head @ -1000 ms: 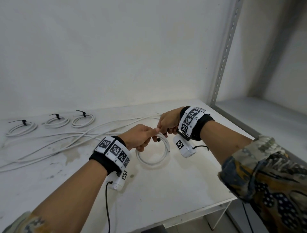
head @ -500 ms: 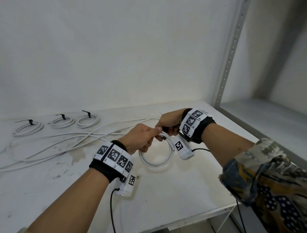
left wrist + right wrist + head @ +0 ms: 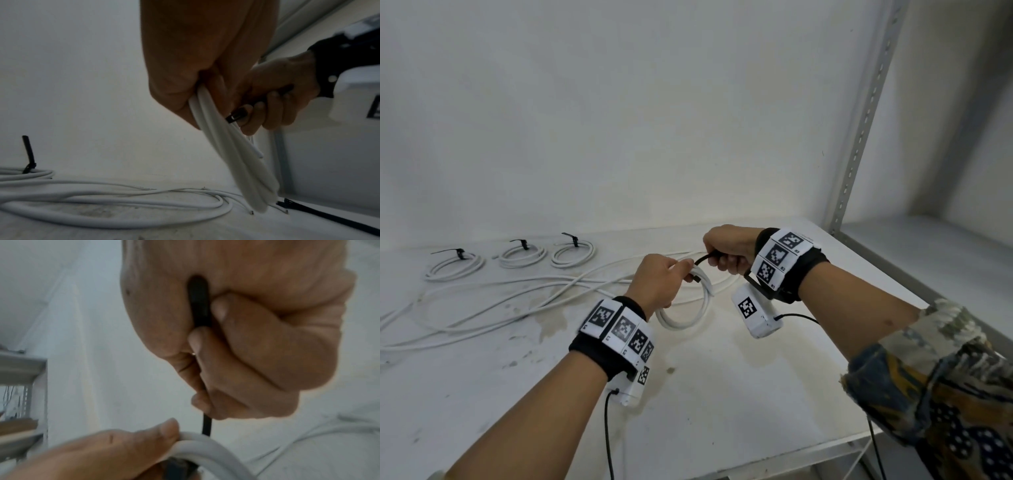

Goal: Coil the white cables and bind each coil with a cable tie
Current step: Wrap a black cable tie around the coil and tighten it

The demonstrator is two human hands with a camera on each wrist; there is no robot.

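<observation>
We choose as landmark the coil of round white plastic-sheathed cable [image 3: 690,301], held upright above the stained white tabletop [image 3: 722,383]. Nearest us on the coil's near side is the left hand [image 3: 659,284]; its fingers and thumb are curled round the gathered turns at the coil's top, as the left wrist view confirms. Just beyond the coil's top, the right hand [image 3: 729,248] is closed in a fist round the tail of a flat black plastic cable tie [image 3: 707,257], whose strap runs down to the turns; the tie's square head [image 3: 236,117] sits against the coil just below the left hand's grip.

We judge the step in hand to be the cinching of the tie round this coil. The next move calls for a steady pull on the tail away from the coil while the left hand keeps the turns bunched, until the loop sits tight; a short free cable end [image 3: 258,151] beside the turns could slip out if the grip loosens.

Beyond and to the left of the coil lie loose, uncoiled white cables [image 3: 500,298], which we take as work remaining. Farther still, by the white wall [image 3: 619,120], three small coils already bound with black ties [image 3: 517,255] lie in a row. A spare black tie [image 3: 329,216] lies flat under the coil.

No brand or legible writing is visible; the wristbands carry only square black-and-white marker patterns [image 3: 623,330], with tiny characters too small to read.
</observation>
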